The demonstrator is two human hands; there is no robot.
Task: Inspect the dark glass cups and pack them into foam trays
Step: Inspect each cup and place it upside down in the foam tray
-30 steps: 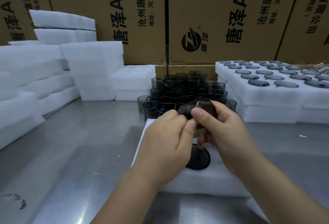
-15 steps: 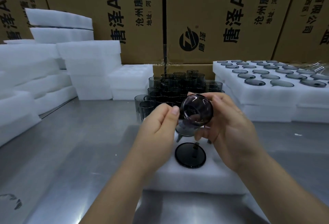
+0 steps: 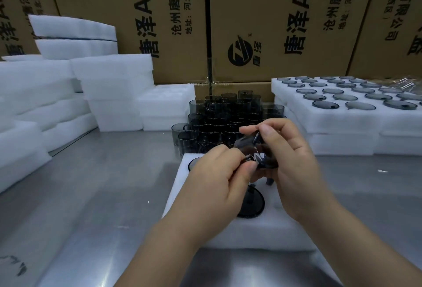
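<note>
Both hands hold one dark glass cup [image 3: 255, 153] tilted on its side above a white foam tray [image 3: 262, 229]. My left hand [image 3: 217, 184] pinches its near rim with thumb and fingers. My right hand [image 3: 290, 161] curls round its far side, fingers over the top. In the tray, one packed cup [image 3: 252, 204] shows as a dark disc just under my hands, and another dark rim [image 3: 194, 163] peeks out at the tray's far left corner. A stacked pile of loose dark cups [image 3: 226, 122] stands right behind the tray.
Filled foam trays [image 3: 342, 113] with several packed cups are stacked at the right. Empty foam trays [image 3: 109, 90] are piled at the left and back. Cardboard boxes [image 3: 262, 24] wall off the rear. Bare steel table [image 3: 91, 195] lies to the left.
The cup has been turned in my hands: half a second ago its round bottom faced me, now it lies sideways and lower, with my right fingers over it.
</note>
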